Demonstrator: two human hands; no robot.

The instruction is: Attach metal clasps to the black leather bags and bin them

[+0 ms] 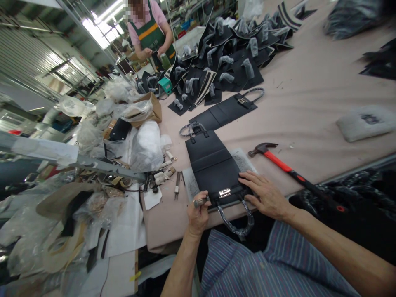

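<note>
In front of me a flat black handbag panel (213,159) lies on a grey slab (243,161) at the table's near edge. It has a shiny metal clasp (225,192) and a wrapped handle at each end; the near handle (236,229) hangs over the edge. My left hand (198,212) is closed around a short metal punch-like tool (201,201) at the panel's near left corner. Fingers spread, my right hand (262,192) rests on the panel's right edge. A claw hammer (284,167) with a red and black handle lies right of the slab.
A second handbag panel (225,109) lies beyond, before a heap of black pieces (229,62). Plastic bags (147,144) and a cardboard box (156,108) crowd the left. A pronged tool (177,185) lies nearby. A person in a green apron (151,37) stands across the table.
</note>
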